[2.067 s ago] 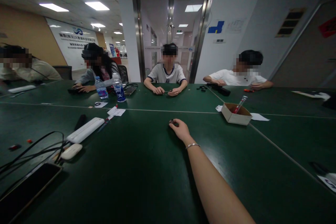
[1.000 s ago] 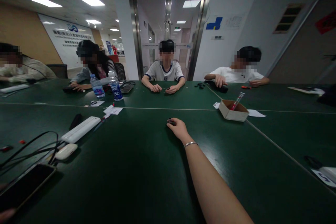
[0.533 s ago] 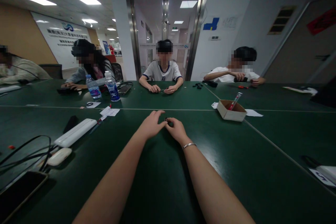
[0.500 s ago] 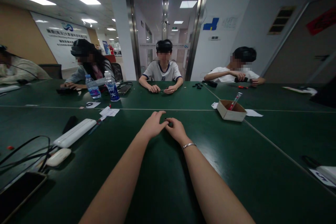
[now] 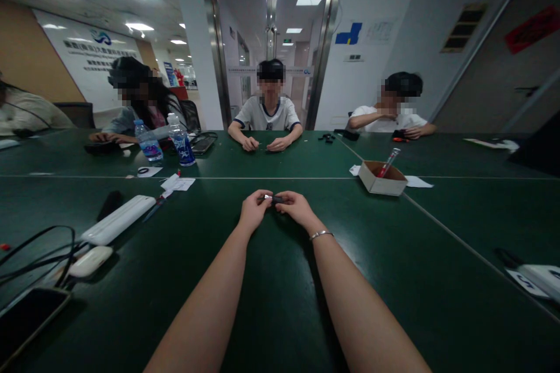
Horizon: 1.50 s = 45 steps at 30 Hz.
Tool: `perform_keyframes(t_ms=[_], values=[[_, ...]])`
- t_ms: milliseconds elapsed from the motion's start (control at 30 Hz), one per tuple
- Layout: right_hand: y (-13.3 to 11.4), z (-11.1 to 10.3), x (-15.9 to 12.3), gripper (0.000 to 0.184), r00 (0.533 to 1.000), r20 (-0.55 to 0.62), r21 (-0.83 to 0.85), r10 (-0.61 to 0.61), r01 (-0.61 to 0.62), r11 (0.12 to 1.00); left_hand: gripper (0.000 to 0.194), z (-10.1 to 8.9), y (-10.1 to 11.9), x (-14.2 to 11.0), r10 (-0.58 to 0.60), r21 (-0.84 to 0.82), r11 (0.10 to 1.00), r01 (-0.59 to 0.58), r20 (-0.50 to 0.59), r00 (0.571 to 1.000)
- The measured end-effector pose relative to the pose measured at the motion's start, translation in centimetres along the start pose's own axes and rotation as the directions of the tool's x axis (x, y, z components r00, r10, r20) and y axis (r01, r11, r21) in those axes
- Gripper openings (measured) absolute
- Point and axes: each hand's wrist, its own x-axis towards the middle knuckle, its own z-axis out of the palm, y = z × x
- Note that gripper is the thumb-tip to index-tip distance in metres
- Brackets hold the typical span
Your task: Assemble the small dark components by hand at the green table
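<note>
Held level between my two hands is a small dark, narrow object (image 5: 276,200) with a shiny silvery part at its left end; its exact kind is too small to make out. My left hand (image 5: 254,210) pinches the silvery end between thumb and fingers. On the other end, the fingers of my right hand (image 5: 297,208) are closed, with a silver bracelet (image 5: 321,234) round that wrist. Both hands are just over the green table (image 5: 280,280), near its middle seam. Fingers cover parts of the object at both ends.
To the left lie a white power bank-like block (image 5: 119,220), cables, a white rounded case (image 5: 91,261) and a phone (image 5: 32,320). An open box (image 5: 382,180) with a red tube stands right. Two bottles (image 5: 181,143) stand far left. Several people sit across the table.
My left hand's raised, spread fingers have closed on the object's silvery end. More of the object now shows between my hands. The view has shifted slightly.
</note>
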Motion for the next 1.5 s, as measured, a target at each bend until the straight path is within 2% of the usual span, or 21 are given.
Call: perform_keyframes(t_ms=[67,167,367,567,1033,1500], values=[[-0.1,-0.4,0.0,0.034,1.000,0.023,0.111,-0.018,0.015,0.994,0.018,0.0,-0.1,0.1,-0.026,-0.075,0.997,0.027,0.008,1.000],[-0.2,-0.8,-0.1,0.036,0.999,-0.007,0.189,-0.032,0.033,0.981,0.020,0.0,-0.2,0.2,-0.049,-0.128,0.990,0.052,0.022,0.999],[-0.3,-0.8,-0.4,0.043,0.998,-0.057,0.267,0.001,0.014,0.964,0.014,0.0,0.2,0.0,-0.076,-0.074,0.995,0.074,-0.028,0.997],[-0.5,-0.8,-0.6,0.046,0.999,-0.054,0.304,0.003,0.014,0.953,0.009,0.0,0.6,-0.2,-0.121,-0.075,0.991,0.115,-0.077,0.990],[-0.7,-0.8,-0.7,0.047,0.999,-0.046,0.349,0.006,0.011,0.937,0.018,0.0,0.6,-0.2,-0.099,-0.093,0.992,0.091,-0.090,0.991],[-1.4,-0.9,-1.2,0.047,1.000,-0.006,0.354,0.021,-0.018,0.935,0.034,-0.1,1.2,-0.7,-0.112,0.048,0.992,0.117,-0.091,0.990]])
